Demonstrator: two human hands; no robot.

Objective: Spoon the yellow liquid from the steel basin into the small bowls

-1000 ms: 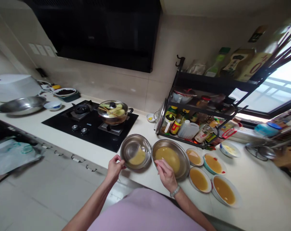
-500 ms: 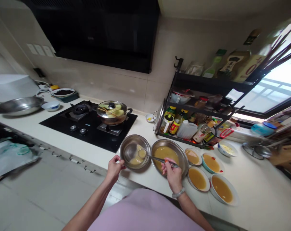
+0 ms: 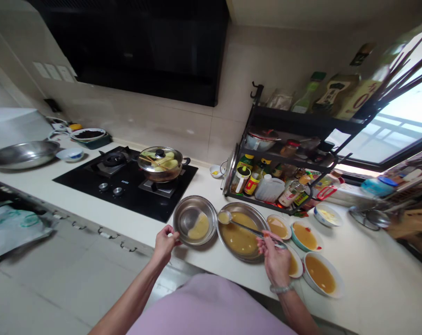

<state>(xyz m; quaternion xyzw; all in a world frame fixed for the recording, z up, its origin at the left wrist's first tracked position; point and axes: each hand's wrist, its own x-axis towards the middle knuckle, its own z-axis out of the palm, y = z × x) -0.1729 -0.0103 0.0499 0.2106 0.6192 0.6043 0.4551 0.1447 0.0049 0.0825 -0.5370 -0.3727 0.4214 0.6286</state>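
My left hand (image 3: 166, 243) pinches the near-left rim of a steel bowl (image 3: 183, 209), which has a small pool of yellowish liquid (image 3: 200, 227) at its bottom. Closed round the handle of a ladle (image 3: 245, 227) is my right hand (image 3: 276, 258), over the right side of a larger steel basin (image 3: 228, 244). The ladle's cup (image 3: 225, 217) sits above the basin's left rim and holds some of the liquid. Brownish-yellow liquid (image 3: 244, 237) with pale bits fills much of the basin. My right hand partly covers a small bowl (image 3: 298, 261) of similar liquid.
More bowls of brownish liquid stand to the right: a green-edged bowl (image 3: 304, 236), a white bowl (image 3: 339, 284) and a small dish (image 3: 278, 227). A black rack (image 3: 287, 160) of bottles stands behind. A lidded pan (image 3: 161, 167) rests on the black stove (image 3: 141, 193) at left.
My right hand has moved right with the ladle, whose cup has gone from inside the left bowl to over the basin's left rim. My left hand stays at the bowl's rim.
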